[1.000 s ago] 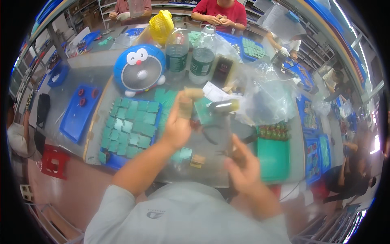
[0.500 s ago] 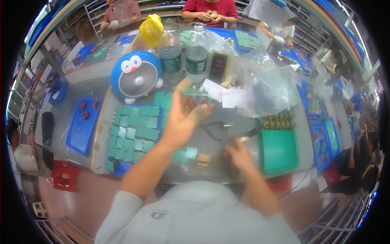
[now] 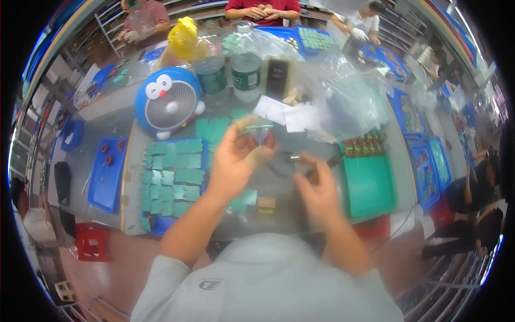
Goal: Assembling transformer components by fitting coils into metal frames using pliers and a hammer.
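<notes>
Raised over the middle of the bench, my left hand [image 3: 236,155] is closed on a thin green board [image 3: 258,127] with reddish wire-wound coils [image 3: 261,140] under it. Pale coverings wrap its thumb and a fingertip. My right hand [image 3: 319,185], blurred by motion, is a little to the right and lower. Its index fingertip is beside a small silver-headed tool [image 3: 294,158]; the blur hides whether the fingers grip it. Dark pliers [image 3: 280,170] lie between my hands, partly smeared. Closer to me are loose green boards [image 3: 247,197] and a small yellowish-brown block [image 3: 266,204].
A blue tray [image 3: 204,155] of green boards lies left, a blue cartoon fan [image 3: 169,102] behind it. Bottles [image 3: 247,64], a phone [image 3: 277,78], papers [image 3: 287,115] and plastic bags [image 3: 348,102] stand or lie beyond. Right is a green tray [image 3: 370,188] with wound parts [image 3: 365,145]. Co-workers sit around.
My right hand has moved forward, up to the silver-headed tool. My left hand has turned the board, so the coils show more clearly. The whole view has shifted slightly.
</notes>
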